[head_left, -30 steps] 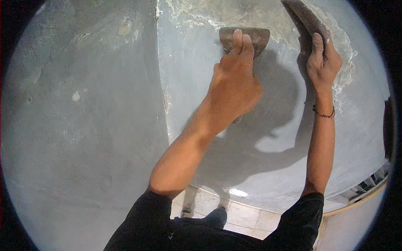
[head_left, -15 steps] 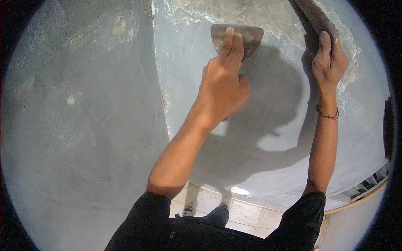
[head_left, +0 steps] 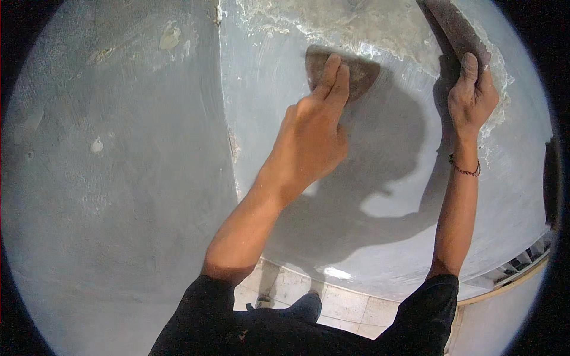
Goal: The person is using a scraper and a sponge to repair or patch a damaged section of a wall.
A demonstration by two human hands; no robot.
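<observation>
Left hand [head_left: 314, 133] is closed around a dark scraper's hidden handle, two fingers laid straight along the broad blade of the scraper [head_left: 363, 77], which lies over the grey wall [head_left: 142, 196] just below a rough, pale-edged patch [head_left: 362, 21], though whether its edge touches cannot be told. Off to the right and a little higher, the right hand [head_left: 473, 107] grips the lower end of a long dark strip [head_left: 457, 32] slanting up to the left, thumb on its near face, with a braided bracelet [head_left: 465, 168] around that wrist.
</observation>
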